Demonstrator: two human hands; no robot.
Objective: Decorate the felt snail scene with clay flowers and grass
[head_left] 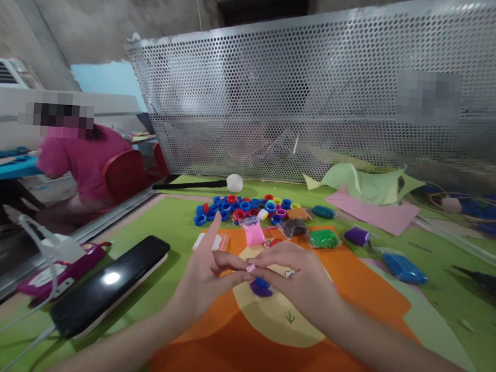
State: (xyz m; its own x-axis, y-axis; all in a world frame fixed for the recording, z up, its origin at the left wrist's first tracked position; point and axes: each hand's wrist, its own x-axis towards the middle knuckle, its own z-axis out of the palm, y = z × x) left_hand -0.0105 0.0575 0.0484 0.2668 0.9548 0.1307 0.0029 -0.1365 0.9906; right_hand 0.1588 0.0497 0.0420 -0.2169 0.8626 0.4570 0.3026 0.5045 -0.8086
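My left hand point(204, 268) and my right hand point(299, 272) meet over the paper, fingertips pinched together on a small bit of pink clay point(251, 268). The left index finger points up, and a ring shows on my right hand. Below the fingertips, a blue and purple clay shape point(261, 288) lies on a round cream paper point(274, 326), which also bears a small green plant-like mark point(290, 318). That paper rests on an orange sheet point(219, 357). Just beyond my fingers is a plastic packet of pink clay point(253, 233).
Blue, red and yellow bottle caps point(238, 214) cluster behind. Packets of green point(324, 238), purple point(357, 235) and blue clay point(404, 268) lie right. A phone point(113, 284) with cables sits left. Perforated metal point(271, 97) stands behind; a person in pink point(84, 157) sits far left.
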